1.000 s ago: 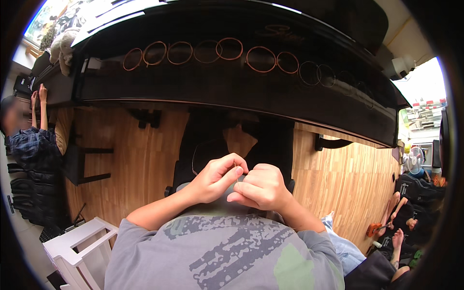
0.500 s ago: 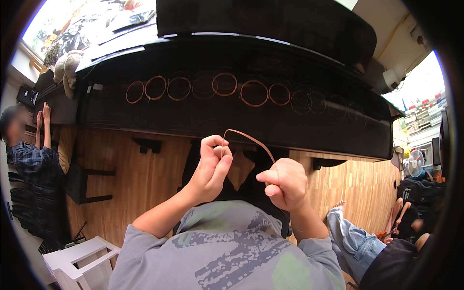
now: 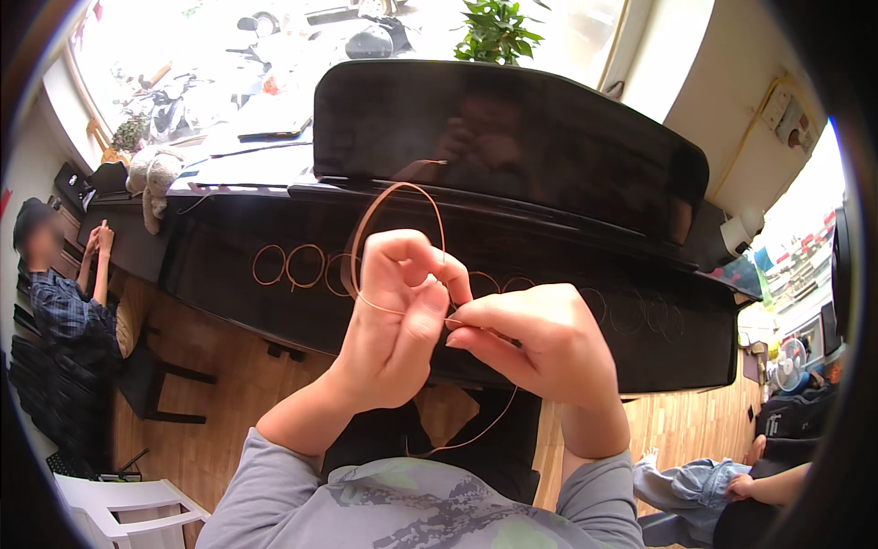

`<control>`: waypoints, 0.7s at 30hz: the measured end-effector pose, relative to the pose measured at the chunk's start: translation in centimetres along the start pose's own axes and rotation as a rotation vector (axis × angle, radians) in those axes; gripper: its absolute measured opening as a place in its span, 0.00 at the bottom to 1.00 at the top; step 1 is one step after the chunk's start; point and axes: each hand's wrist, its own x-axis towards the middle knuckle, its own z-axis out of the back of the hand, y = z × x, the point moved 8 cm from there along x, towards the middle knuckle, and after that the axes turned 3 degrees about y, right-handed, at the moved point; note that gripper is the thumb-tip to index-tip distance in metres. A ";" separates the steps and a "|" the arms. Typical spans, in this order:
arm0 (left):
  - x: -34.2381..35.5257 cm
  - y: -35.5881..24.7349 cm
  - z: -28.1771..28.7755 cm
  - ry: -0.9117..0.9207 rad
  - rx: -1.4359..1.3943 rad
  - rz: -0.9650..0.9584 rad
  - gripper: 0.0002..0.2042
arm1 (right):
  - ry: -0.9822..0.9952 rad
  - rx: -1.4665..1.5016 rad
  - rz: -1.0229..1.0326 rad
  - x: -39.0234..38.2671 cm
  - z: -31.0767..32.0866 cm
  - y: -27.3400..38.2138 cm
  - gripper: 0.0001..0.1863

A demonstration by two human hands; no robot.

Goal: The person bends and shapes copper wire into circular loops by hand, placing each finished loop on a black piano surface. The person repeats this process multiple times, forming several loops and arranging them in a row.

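A thin copper-coloured wire (image 3: 403,184) is bent into a tall loop above my left hand (image 3: 393,320), which pinches it between thumb and fingers. My right hand (image 3: 549,339) has thumb and forefinger closed on the same wire, right beside the left fingertips. A loose length of the wire hangs below the right hand toward my lap. Beyond my hands, several coiled wires (image 3: 288,265) lie in a row on the black piano (image 3: 215,293). The left ones are copper-coloured, the right ones thin and pale. My hands hide the middle of the row.
The piano's upright black panel (image 3: 540,128) rises at the back before a bright window. A plush toy (image 3: 155,178) sits at its left end. Far left, a person (image 3: 64,302) works with both hands; another person sits lower right. A white stool (image 3: 128,512) stands lower left.
My hands have come together, the right moving left to meet the left. The wire's short arc between them has become a tall loop around the left hand. The view has tilted up toward the window.
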 end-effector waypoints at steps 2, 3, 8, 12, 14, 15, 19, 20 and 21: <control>1.0 -0.7 1.3 0.003 -0.098 -0.020 0.11 | 0.069 0.124 -0.037 1.4 0.5 -0.3 0.05; 1.5 -1.0 1.9 -0.001 -0.096 -0.032 0.11 | 0.067 0.163 -0.055 2.0 0.9 -0.5 0.05; 3.3 -2.8 1.3 0.051 -0.196 0.115 0.14 | -0.173 0.274 -0.121 3.2 3.8 -1.1 0.04; 4.8 -3.9 1.1 0.122 -0.149 0.081 0.15 | -0.345 0.335 -0.214 2.5 6.4 -1.5 0.05; 5.9 -4.3 0.5 0.140 -0.154 -0.014 0.15 | -0.378 0.286 -0.189 2.2 7.1 -1.7 0.05; 6.4 -4.5 0.2 0.148 -0.157 -0.063 0.15 | -0.394 0.262 -0.176 2.0 7.3 -1.9 0.05; 7.6 -4.4 -1.8 0.219 -0.200 0.043 0.17 | -0.568 0.182 -0.078 0.7 9.0 -0.9 0.05; 7.7 -4.1 -2.4 0.248 -0.197 0.062 0.15 | -0.599 0.181 -0.067 0.5 9.3 -0.9 0.05; 7.8 -3.9 -2.8 0.253 -0.183 0.062 0.12 | -0.627 0.182 -0.055 0.4 9.7 -0.9 0.05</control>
